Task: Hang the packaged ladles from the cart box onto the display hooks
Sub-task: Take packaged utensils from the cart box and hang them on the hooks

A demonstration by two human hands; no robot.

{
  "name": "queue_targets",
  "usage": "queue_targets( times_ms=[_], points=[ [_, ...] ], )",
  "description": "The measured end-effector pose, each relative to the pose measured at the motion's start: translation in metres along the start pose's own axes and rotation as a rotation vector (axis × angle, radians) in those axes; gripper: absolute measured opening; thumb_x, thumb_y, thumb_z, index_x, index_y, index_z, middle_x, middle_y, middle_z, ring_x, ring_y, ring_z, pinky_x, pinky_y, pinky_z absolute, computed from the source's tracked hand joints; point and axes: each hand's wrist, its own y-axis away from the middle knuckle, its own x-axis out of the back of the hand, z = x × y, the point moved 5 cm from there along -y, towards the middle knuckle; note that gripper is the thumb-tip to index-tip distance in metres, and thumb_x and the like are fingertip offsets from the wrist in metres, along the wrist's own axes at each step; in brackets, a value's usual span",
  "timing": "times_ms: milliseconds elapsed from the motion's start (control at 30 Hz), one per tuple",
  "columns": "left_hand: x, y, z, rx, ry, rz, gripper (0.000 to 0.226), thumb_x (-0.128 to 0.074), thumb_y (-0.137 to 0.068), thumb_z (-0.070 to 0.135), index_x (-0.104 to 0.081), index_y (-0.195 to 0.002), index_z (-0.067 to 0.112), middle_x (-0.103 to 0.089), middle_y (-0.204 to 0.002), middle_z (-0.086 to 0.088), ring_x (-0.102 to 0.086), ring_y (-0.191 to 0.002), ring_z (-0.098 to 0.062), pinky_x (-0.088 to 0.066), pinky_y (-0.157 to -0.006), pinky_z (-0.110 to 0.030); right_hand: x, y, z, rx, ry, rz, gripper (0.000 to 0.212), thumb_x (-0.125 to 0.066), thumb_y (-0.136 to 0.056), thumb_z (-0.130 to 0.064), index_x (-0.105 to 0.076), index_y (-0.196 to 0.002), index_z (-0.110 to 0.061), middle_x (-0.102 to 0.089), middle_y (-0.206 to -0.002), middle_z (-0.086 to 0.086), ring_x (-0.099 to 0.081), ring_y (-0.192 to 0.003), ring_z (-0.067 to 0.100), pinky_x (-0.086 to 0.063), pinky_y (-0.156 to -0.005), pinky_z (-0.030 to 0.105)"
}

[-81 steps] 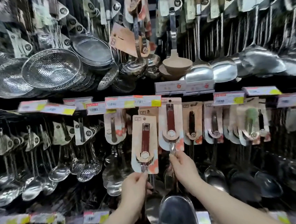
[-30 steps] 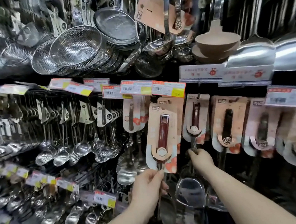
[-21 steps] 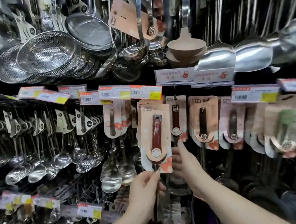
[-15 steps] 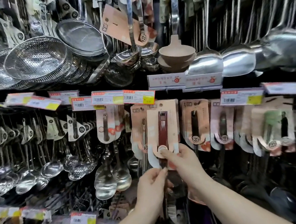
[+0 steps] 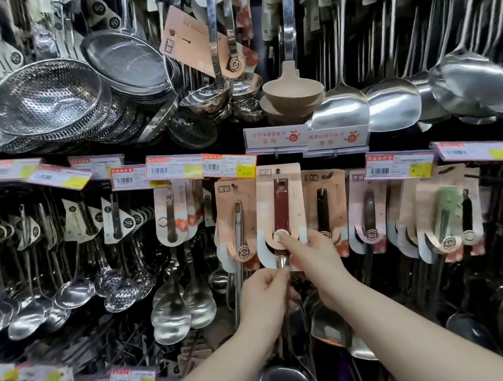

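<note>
Both hands hold one packaged ladle (image 5: 281, 215) up against the display row: the left hand (image 5: 262, 295) pinches its metal stem, the right hand (image 5: 313, 257) presses the card's lower edge. Its hang hole sits at hook height, so this one looks nearly hung; neither cart box nor remaining stock shows.

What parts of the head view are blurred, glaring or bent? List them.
Head view: sharpest at the centre, where both hands hold the red-handled ladle card; price tags at far left and the lower corners smear; glare whitens the steel spatulas; wide-angle bend curves the tag row and tilts the colanders; lower shelf falls into deep shadow.
</note>
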Motion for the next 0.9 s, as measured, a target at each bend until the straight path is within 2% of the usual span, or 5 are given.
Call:
queue_targets(
  times_ms=[133, 300, 467, 700, 900],
  points=[
    [0.0, -0.007, -0.007, 0.022, -0.073, 0.009, 0.026, -0.054, -0.089, 0.029, -0.062, -0.071, 0.012, -0.065, -0.057, -0.002, -0.058, -0.048, -0.014, -0.049, -0.056, -0.028, -0.002, -0.01, 0.013, -0.034, -0.028, 0.002, 0.024, -0.063, -0.086, -0.027, -0.066, -0.101, -0.007, -0.072, -0.096, 0.005, -0.066, -0.085, 0.014, -0.05, -0.067, 0.021],
    [0.005, -0.03, -0.013, -0.007, -0.367, 0.014, 0.041, -0.051, -0.088, 0.039, -0.056, -0.062, 0.008, -0.055, -0.059, -0.004, -0.051, -0.058, -0.019, -0.043, -0.062, -0.034, -0.004, -0.033, 0.033, -0.043, 0.053, 0.039, 0.028, -0.064, -0.085, -0.028, -0.058, -0.105, -0.01, -0.067, -0.099, 0.005, -0.063, -0.091, 0.019, -0.049, -0.077, 0.031],
    [0.024, -0.04, -0.023, -0.029, -0.469, 0.128, 0.016, -0.057, -0.083, 0.042, -0.059, -0.073, 0.029, -0.065, -0.078, 0.007, -0.061, -0.079, -0.014, -0.047, -0.072, -0.03, -0.003, -0.063, 0.053, -0.052, 0.178, 0.043, 0.029, -0.061, -0.085, -0.036, -0.054, -0.095, -0.009, -0.061, -0.091, 0.006, -0.055, -0.077, 0.016, -0.043, -0.066, 0.03],
    [0.043, -0.046, -0.033, -0.036, -0.49, 0.153, 0.015, -0.059, -0.084, 0.037, -0.056, -0.07, 0.03, -0.061, -0.073, 0.009, -0.056, -0.074, -0.008, -0.044, -0.069, -0.025, -0.007, -0.098, 0.072, -0.05, 0.26, 0.083, 0.025, -0.06, -0.086, -0.035, -0.047, -0.092, -0.015, -0.049, -0.077, -0.007, -0.048, -0.074, 0.013, -0.033, -0.059, 0.026],
    [0.052, -0.047, -0.034, -0.024, -0.539, 0.148, 0.018, -0.057, -0.085, 0.039, -0.054, -0.069, 0.032, -0.06, -0.074, 0.01, -0.054, -0.072, -0.004, -0.037, -0.059, -0.018, -0.011, -0.109, 0.084, -0.108, 0.199, -0.03, 0.031, -0.061, -0.085, -0.041, -0.049, -0.102, -0.018, -0.061, -0.098, 0.001, -0.057, -0.092, 0.019, -0.041, -0.079, 0.029]
  ],
)
